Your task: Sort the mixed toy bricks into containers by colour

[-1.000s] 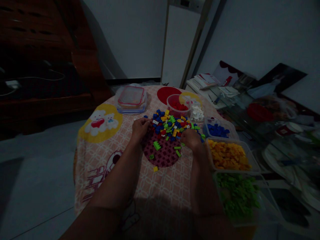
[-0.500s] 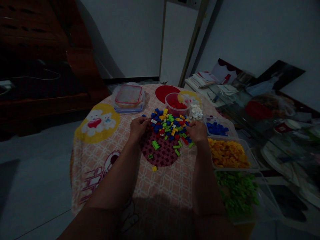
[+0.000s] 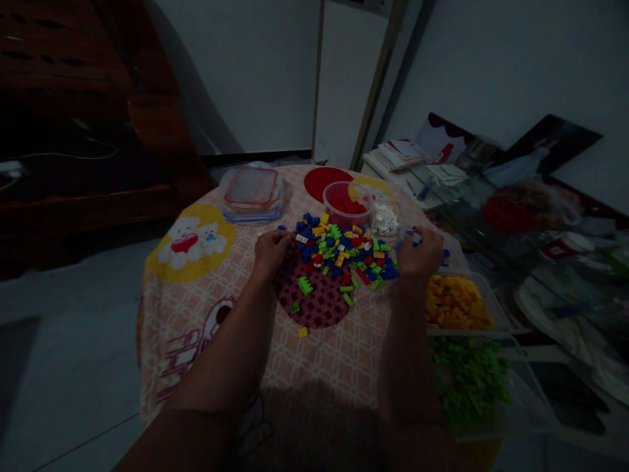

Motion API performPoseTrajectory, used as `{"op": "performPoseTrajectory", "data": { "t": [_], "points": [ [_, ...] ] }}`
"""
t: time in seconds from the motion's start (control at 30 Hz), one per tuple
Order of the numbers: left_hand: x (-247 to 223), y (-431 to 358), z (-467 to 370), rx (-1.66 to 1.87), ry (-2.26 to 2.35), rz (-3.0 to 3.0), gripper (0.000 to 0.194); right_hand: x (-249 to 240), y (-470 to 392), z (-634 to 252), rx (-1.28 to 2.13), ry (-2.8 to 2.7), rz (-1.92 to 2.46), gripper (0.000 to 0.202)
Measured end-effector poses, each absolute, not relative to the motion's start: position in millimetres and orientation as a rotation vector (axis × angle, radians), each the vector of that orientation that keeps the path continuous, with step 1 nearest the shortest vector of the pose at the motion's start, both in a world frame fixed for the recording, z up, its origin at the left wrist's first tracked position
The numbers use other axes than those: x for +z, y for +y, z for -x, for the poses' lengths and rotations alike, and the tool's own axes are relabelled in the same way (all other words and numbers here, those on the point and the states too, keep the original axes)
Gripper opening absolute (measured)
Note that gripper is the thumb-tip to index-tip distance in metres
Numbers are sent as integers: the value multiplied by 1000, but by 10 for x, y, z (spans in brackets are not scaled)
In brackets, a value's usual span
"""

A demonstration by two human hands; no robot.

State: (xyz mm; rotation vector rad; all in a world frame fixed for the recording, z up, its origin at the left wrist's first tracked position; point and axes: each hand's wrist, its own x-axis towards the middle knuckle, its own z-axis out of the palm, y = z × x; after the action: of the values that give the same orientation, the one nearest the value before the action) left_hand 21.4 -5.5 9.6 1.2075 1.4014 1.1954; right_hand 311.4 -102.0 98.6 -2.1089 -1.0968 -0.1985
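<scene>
A pile of mixed toy bricks in blue, green, yellow and red lies at the middle of the round table. At its left edge is my left hand, fingers closed together; what they pinch, if anything, is too small to name. My right hand is over the box of blue bricks on the right, its fingers closed, and it hides most of that box. Several loose bricks, among them a green one and a yellow one, lie nearer to me.
Behind the pile stand a round tub of red bricks and white bricks. Boxes of yellow bricks and green bricks are at the right. Stacked lidded containers sit back left. A cluttered glass table adjoins.
My right hand has moved right, from the right edge of the pile to over the box of blue bricks. My left hand has stayed almost where it was.
</scene>
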Motion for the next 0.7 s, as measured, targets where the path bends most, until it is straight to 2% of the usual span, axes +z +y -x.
{"op": "performPoseTrajectory", "data": {
  "t": [0.23,0.43,0.6,0.7],
  "points": [
    [109,-42,-217,1185,1407,-1182,17,936,-877,-2824,178,-1615,2217,29],
    [111,-67,-206,1217,1389,-1217,19,770,-860,-2655,223,-1805,2314,24],
    [123,-70,-211,1203,1397,-1189,18,702,-878,-2596,197,-1837,2316,32],
    [112,-57,-209,1201,1403,-1197,18,700,-883,-2597,209,-1871,2336,29]
  ]
}}
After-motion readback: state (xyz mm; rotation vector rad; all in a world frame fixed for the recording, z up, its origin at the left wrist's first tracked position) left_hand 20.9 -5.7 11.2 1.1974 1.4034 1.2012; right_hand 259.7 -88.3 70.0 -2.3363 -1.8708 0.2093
